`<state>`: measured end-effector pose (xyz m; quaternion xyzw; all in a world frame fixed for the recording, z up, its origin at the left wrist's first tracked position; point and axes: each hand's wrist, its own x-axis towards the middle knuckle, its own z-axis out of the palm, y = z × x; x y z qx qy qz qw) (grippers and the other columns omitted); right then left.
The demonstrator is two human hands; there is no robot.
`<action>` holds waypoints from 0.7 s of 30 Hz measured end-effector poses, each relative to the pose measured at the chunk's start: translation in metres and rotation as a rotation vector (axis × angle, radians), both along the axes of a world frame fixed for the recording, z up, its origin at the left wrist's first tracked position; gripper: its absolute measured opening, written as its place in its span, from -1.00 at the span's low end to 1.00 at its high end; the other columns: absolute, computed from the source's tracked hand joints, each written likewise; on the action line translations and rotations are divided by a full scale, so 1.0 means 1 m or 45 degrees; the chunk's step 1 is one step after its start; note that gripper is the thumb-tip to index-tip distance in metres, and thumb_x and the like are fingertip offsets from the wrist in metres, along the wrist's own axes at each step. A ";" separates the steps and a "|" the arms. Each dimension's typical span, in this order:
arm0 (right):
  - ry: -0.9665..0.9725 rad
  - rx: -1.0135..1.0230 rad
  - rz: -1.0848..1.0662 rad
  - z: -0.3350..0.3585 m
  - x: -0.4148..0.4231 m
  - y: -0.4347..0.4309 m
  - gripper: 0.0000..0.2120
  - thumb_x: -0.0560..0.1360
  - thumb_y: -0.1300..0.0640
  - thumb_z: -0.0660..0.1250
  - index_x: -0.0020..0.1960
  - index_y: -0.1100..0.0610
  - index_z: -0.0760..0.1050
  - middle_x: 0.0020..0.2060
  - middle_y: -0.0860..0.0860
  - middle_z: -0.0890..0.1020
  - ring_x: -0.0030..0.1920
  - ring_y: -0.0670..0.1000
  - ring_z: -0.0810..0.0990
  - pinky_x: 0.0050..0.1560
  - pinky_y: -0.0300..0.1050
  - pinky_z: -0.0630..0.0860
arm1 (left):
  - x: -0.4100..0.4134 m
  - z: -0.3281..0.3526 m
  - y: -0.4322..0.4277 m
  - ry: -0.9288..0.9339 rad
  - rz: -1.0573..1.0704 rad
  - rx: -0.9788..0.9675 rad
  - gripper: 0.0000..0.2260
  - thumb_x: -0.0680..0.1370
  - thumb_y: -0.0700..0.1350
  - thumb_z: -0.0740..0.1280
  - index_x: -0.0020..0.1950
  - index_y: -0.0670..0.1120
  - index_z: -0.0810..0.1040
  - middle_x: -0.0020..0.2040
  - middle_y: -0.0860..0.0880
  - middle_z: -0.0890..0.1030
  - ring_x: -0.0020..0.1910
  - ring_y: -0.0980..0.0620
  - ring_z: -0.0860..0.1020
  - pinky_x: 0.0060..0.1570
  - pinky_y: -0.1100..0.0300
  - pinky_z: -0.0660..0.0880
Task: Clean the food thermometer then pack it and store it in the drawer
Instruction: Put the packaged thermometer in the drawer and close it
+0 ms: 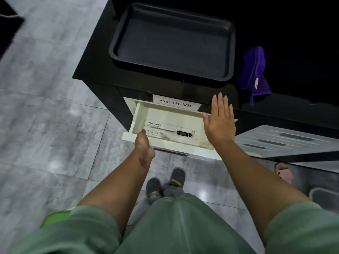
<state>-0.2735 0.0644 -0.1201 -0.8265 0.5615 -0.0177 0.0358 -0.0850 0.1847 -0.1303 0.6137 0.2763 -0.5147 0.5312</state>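
The cream drawer (139,114) stands pulled out from the black cabinet, and the packed food thermometer (171,130) lies flat on its floor, near the front wall, with the probe pointing left and the black display toward the right inside the printed box. My left grip (142,142) rests at the drawer's front edge (128,137); the thumb side shows, but the fingers curl down out of sight behind it, so I cannot tell whether they are closed on the front or only resting there. My right grip (220,119) hovers flat over the drawer's right end, fingers spread and straight, palm down, holding nothing. Above the drawer a white label (175,103) with Thai lettering and "VR" is stuck on the cabinet face. On the black worktop (91,70) sits a dark baking tray (117,50), and to its right a purple cloth (254,70) lies crumpled, well apart from the drawer. My grey slippers (165,182) stand on the grey tiled floor (45,116) below the drawer
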 end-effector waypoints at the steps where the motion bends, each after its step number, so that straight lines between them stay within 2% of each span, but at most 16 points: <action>1: -0.003 -0.011 -0.003 -0.002 0.001 0.000 -0.40 0.66 -0.09 -0.05 0.59 0.16 -0.11 0.59 0.09 -0.06 0.57 0.05 -0.16 0.55 0.01 -0.18 | -0.001 0.001 -0.001 0.000 0.016 -0.031 -0.69 0.62 0.02 0.23 0.33 -0.03 0.49 0.26 -0.01 0.59 0.25 -0.01 0.55 0.15 0.18 0.44; 3: -0.008 -0.035 -0.010 -0.004 0.002 0.002 -0.39 0.65 -0.10 -0.05 0.59 0.17 -0.10 0.59 0.10 -0.04 0.57 0.06 -0.14 0.55 0.02 -0.17 | -0.002 -0.001 -0.005 -0.013 0.021 -0.079 -0.69 0.64 0.01 0.20 0.34 -0.04 0.49 0.29 -0.01 0.57 0.25 0.00 0.54 0.22 0.18 0.42; 6: 0.005 -0.050 -0.020 -0.007 0.003 0.001 -0.38 0.65 -0.10 -0.06 0.59 0.18 -0.09 0.59 0.11 -0.03 0.57 0.07 -0.13 0.55 0.03 -0.15 | 0.002 -0.002 -0.017 -0.023 0.034 -0.113 -0.81 0.64 0.02 0.18 0.10 -0.01 0.52 0.26 0.02 0.56 0.07 0.06 0.56 0.24 0.21 0.37; 7: 0.011 -0.057 -0.018 -0.008 0.002 0.001 -0.38 0.65 -0.10 -0.06 0.59 0.18 -0.09 0.58 0.11 -0.02 0.57 0.07 -0.12 0.55 0.03 -0.14 | 0.005 -0.002 -0.023 -0.017 0.043 -0.127 -0.82 0.64 0.03 0.17 0.06 -0.01 0.52 0.28 0.01 0.55 0.07 0.06 0.54 0.28 0.20 0.33; 8: 0.013 -0.062 -0.015 -0.008 0.002 0.001 -0.38 0.65 -0.10 -0.06 0.59 0.18 -0.09 0.58 0.12 -0.02 0.57 0.07 -0.12 0.55 0.03 -0.14 | 0.007 -0.003 -0.028 -0.018 0.042 -0.146 -0.80 0.65 0.03 0.15 0.11 -0.01 0.52 0.32 -0.01 0.53 0.16 0.05 0.52 0.35 0.18 0.28; 10: 0.015 -0.068 -0.011 -0.010 0.001 0.000 -0.38 0.64 -0.09 -0.05 0.59 0.18 -0.09 0.58 0.12 -0.02 0.57 0.07 -0.11 0.55 0.04 -0.13 | 0.011 -0.001 -0.042 -0.020 0.038 -0.176 -0.69 0.66 0.02 0.11 0.34 -0.04 0.45 0.41 -0.04 0.45 0.36 0.02 0.43 0.43 0.12 0.17; 12: 0.012 -0.075 -0.015 -0.012 0.001 -0.001 -0.38 0.65 -0.08 -0.02 0.59 0.18 -0.09 0.58 0.12 -0.02 0.58 0.07 -0.11 0.55 0.04 -0.11 | 0.015 0.002 -0.059 -0.017 0.047 -0.193 -0.64 0.67 0.03 0.07 0.43 -0.01 0.38 0.46 -0.05 0.40 0.40 0.00 0.39 0.44 0.12 0.17; 15: -0.016 -0.079 -0.012 -0.014 0.000 -0.002 -0.38 0.64 -0.06 0.03 0.59 0.18 -0.08 0.58 0.11 -0.03 0.58 0.07 -0.11 0.55 0.04 -0.12 | 0.021 0.005 -0.080 0.000 0.057 -0.203 -0.60 0.66 0.09 0.05 0.46 0.00 0.30 0.54 -0.04 0.27 0.36 0.03 0.41 0.47 0.10 0.10; 17: -0.048 -0.081 -0.002 -0.016 -0.001 -0.003 -0.37 0.64 -0.05 0.05 0.59 0.18 -0.07 0.58 0.11 -0.02 0.57 0.06 -0.12 0.55 0.04 -0.11 | 0.026 0.003 -0.091 0.027 0.069 -0.202 -0.47 0.66 0.12 0.00 0.58 -0.07 0.11 0.59 -0.05 0.12 0.51 0.02 0.22 0.52 0.07 0.02; 19: -0.053 -0.084 0.002 -0.018 -0.002 -0.003 -0.36 0.63 -0.06 0.06 0.59 0.18 -0.08 0.59 0.10 -0.03 0.57 0.06 -0.13 0.55 0.05 -0.10 | 0.030 -0.001 -0.103 0.039 0.070 -0.222 -0.42 0.65 0.14 -0.03 0.60 -0.10 -0.01 0.60 -0.07 0.05 0.56 0.01 0.11 0.53 0.06 -0.01; 20: -0.054 -0.086 0.000 -0.020 -0.002 -0.003 -0.35 0.63 -0.07 0.06 0.59 0.17 -0.09 0.59 0.10 -0.04 0.57 0.05 -0.14 0.55 0.05 -0.10 | 0.032 -0.002 -0.108 0.033 0.059 -0.228 -0.43 0.64 0.13 -0.02 0.59 -0.11 0.03 0.59 -0.06 0.09 0.55 0.00 0.14 0.53 0.06 -0.02; 21: -0.055 -0.088 -0.005 -0.021 -0.002 -0.004 -0.35 0.63 -0.08 0.06 0.59 0.17 -0.10 0.59 0.09 -0.04 0.57 0.05 -0.15 0.55 0.04 -0.11 | 0.034 -0.004 -0.112 0.021 0.063 -0.237 -0.49 0.64 0.10 -0.01 0.55 -0.09 0.18 0.54 -0.04 0.22 0.48 0.00 0.26 0.53 0.05 -0.01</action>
